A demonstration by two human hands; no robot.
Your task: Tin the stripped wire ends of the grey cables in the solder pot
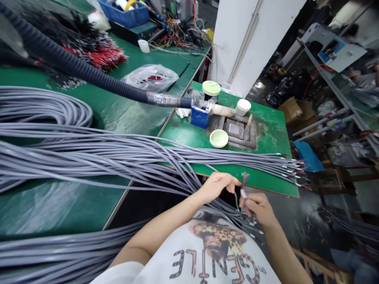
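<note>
My right hand (259,207) is closed around the end of a grey cable, whose white sleeve (243,193) and thin stripped wires (244,180) stick up above the fingers. Just left of those wires is my left hand (219,186), its thumb and fingertips pressed together; whatever lies in them is too small to make out. A grey cable bundle (227,207) runs below both hands, in front of the shirt. Beyond them, another bundle of grey cables (231,156) lies across the green board (268,118), its bared, white-sleeved ends (291,167) pointing right.
On the board stand a soldering pot (236,129), a pale green bowl (219,139), a white cup (243,107) and a lidded jar (211,88). A black corrugated hose (118,86) hangs across the left, ending at a blue box (199,116). Coiled cables (68,106) cover the left table.
</note>
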